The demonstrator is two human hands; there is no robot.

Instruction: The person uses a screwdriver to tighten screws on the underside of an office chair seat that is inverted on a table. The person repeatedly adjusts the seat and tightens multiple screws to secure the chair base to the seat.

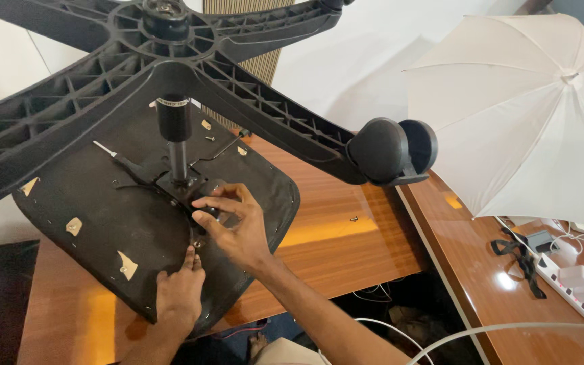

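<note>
Wooden table [346,230] carries an upturned black chair seat [103,223] at centre left; left hand [179,292] presses it flat, open; right hand [234,226] pinches the mounting plate [187,190].

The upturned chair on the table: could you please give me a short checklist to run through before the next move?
1. Upturned chair seat rests flat on the wooden table: ok.
2. Left hand presses the seat underside: ok.
3. Right hand is at the mechanism plate: ok.
4. Fastener under the fingers seated: cannot tell.
5. Loose screw lies on the table, away from the edge: ok.
6. Caster overhangs the work, nothing touching it: ok.
</note>
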